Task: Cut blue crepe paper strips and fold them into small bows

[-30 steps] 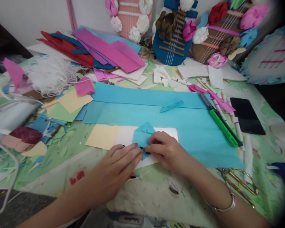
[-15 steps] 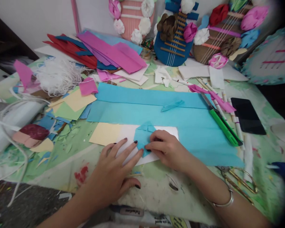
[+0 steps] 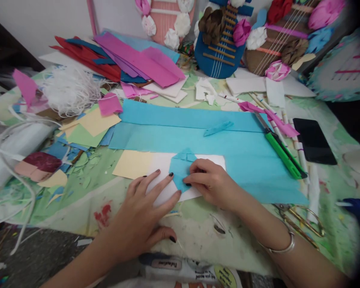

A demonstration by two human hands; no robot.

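A small piece of blue crepe paper [image 3: 181, 166], its top edge folded, lies on a white sheet of paper [image 3: 162, 162]. My left hand [image 3: 147, 204] rests flat and open, fingers spread, on the white sheet just left of the blue piece. The fingers of my right hand [image 3: 214, 182] are pinched together at the right side of that blue piece; its pinched edge is hidden under them. Beneath and behind spreads a large blue crepe paper sheet [image 3: 252, 164], with a narrow blue scrap [image 3: 218, 129] on it. A cream paper [image 3: 132, 164] sticks out at the white sheet's left.
On the right lie a green box cutter [image 3: 283, 154], a black phone [image 3: 314, 141] and gold-handled scissors [image 3: 301, 222]. Tangled white string [image 3: 70, 90], paper scraps [image 3: 93, 124] and a white cord [image 3: 31, 192] cover the left. Decorated paper instruments [image 3: 220, 54] lean at the back.
The view has shifted slightly, so most things sit a little higher in the picture. Both hands keep nearly the same pose over the white sheet.
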